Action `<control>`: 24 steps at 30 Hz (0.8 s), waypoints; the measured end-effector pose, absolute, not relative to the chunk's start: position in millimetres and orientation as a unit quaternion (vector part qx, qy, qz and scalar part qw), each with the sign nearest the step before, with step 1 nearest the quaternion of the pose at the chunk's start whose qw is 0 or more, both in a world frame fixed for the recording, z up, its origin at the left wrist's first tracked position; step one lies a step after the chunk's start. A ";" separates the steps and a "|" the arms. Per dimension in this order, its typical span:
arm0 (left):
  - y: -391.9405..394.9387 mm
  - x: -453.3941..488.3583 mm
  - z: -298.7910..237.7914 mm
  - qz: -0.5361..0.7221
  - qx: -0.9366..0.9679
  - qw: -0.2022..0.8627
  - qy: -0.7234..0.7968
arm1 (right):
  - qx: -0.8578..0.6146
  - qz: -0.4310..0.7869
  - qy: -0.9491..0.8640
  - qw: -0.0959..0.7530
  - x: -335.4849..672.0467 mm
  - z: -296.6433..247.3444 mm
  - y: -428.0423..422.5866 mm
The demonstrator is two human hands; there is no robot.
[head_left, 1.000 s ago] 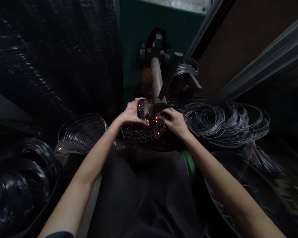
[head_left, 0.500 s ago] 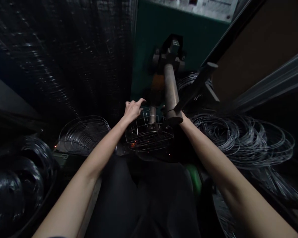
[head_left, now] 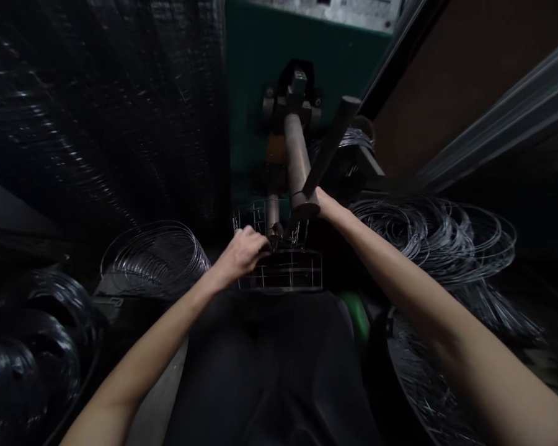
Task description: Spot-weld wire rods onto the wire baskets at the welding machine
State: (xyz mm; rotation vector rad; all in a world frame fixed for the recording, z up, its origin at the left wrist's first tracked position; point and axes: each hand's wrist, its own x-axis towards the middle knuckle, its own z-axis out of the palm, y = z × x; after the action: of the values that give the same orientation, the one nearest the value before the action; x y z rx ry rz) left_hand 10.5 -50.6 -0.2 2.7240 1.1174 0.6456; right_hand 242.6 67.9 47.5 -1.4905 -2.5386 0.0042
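A round wire basket (head_left: 291, 288) of thin metal rods sits around the lower electrode arm (head_left: 273, 214) of a spot welding machine. My left hand (head_left: 247, 251) is at its near left side, fingers curled closed on the wirework; the exact wire is hidden by the fingers. Above the basket is the thick upper arm (head_left: 297, 145) of the welder, with a slanted bar (head_left: 332, 142) fixed near its end. My right hand (head_left: 324, 199) reaches behind that upper arm on the basket's right side. Only its wrist end shows, and its fingers are hidden.
Coils of wire rings lie at the left (head_left: 153, 257) and right (head_left: 428, 238). More shiny coils (head_left: 13, 371) fill the lower left. The green machine body (head_left: 255, 56) stands ahead. A bin of wire pieces (head_left: 432, 378) is at lower right, near a green rounded object (head_left: 354, 316).
My left hand has come down and nearer, its spread fingers now curled. The basket has turned or tilted, and the orange sparks are gone. The view has shifted a little.
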 end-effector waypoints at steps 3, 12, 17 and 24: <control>-99.0 1.7 7.9 0.172 0.937 0.049 0.299 | -0.482 0.025 -0.874 0.056 240.0 49.6 51.0; -118.1 -135.5 109.1 0.152 0.842 0.131 0.500 | -0.378 0.043 -0.919 0.107 279.7 26.3 -10.1; -123.1 -197.7 131.5 0.132 0.754 -0.010 0.643 | -0.366 0.120 -0.900 0.203 274.4 22.0 -60.0; -131.4 -174.7 7.5 0.100 0.689 0.012 0.718 | -0.453 0.241 -0.812 0.277 244.4 50.6 -144.4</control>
State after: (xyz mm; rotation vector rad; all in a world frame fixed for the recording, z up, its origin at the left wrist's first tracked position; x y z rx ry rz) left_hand -174.7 -131.4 7.5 2.1486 2.2373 0.3113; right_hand 244.4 -144.4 50.6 -1.2168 -2.1821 0.6486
